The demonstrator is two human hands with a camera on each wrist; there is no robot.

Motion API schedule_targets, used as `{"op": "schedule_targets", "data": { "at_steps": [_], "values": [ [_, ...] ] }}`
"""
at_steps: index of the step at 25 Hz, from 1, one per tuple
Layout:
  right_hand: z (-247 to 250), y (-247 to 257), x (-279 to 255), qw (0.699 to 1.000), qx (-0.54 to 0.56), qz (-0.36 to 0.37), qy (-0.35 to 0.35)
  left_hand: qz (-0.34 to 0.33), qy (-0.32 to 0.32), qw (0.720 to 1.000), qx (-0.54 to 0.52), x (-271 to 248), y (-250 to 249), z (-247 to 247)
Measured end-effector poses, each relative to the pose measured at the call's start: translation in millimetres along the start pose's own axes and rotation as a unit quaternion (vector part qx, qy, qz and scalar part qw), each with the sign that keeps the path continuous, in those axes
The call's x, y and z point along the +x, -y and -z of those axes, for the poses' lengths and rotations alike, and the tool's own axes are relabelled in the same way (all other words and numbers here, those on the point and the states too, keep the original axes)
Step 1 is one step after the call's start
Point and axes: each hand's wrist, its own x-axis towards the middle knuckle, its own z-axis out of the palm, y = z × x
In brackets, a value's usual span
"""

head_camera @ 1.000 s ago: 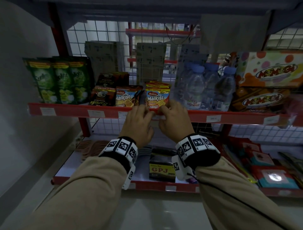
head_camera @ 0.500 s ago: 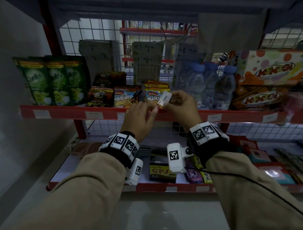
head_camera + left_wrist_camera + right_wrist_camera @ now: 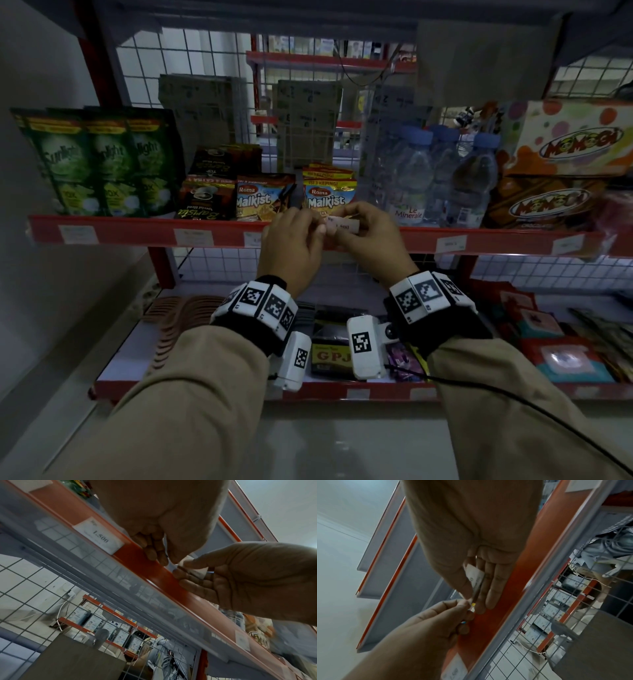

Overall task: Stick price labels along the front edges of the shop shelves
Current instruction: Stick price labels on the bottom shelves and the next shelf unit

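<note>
A small white price label [image 3: 342, 226] reading 1.500 lies level in front of the red front edge [image 3: 137, 233] of the middle shelf, under a Malkist pack [image 3: 327, 198]. My left hand [image 3: 308, 226] pinches the label's left end and my right hand [image 3: 359, 222] pinches its right part between thumb and fingers. In the right wrist view the label [image 3: 475, 577] sits between my right thumb and fingers, with the left hand [image 3: 467, 607] at its tip. Another 1.500 label [image 3: 98, 535] sticks to the edge just left of my hands.
More labels [image 3: 78, 234] [image 3: 451, 244] sit along the edge. The shelf carries green Sunlight pouches [image 3: 99, 164], water bottles [image 3: 442, 178] and Momogi boxes [image 3: 568, 140]. A lower shelf [image 3: 205, 390] holds a GPJ box [image 3: 330, 353]. A wall stands at the left.
A second ago both hands pressed on the shelf edge. Then the right hand lifted a label, tilted, before the Malkist pack. Now it is lower and level, pinched by both hands.
</note>
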Motion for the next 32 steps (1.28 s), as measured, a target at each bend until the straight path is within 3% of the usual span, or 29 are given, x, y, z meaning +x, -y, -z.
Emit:
{"op": "schedule_targets", "data": {
  "at_steps": [9,15,20,27,32],
  "values": [
    [13.9,-5.3,3.9,0.982,-0.171,0.085,0.009,-0.035,0.003,0.999,0.023,2.3,4.3,1.6],
    [21.0,-7.1,9.5,0.969,-0.197,0.131,-0.075,-0.118,0.138,0.983,0.026,21.8,20.9,28.6],
    [11.7,-8.9,10.0,0.944,-0.292,0.156,-0.018,-0.075,0.094,0.992,-0.041,22.0,17.1,27.6],
    [13.1,-9.4,6.6,0.917,-0.36,0.172,0.025,-0.121,0.086,0.983,0.104,14.4,17.9,17.1],
    [19.3,-8.4,8.9,0.889,-0.424,0.166,0.059,-0.13,0.097,0.976,0.148,12.5,16.1,18.3]
  ]
}}
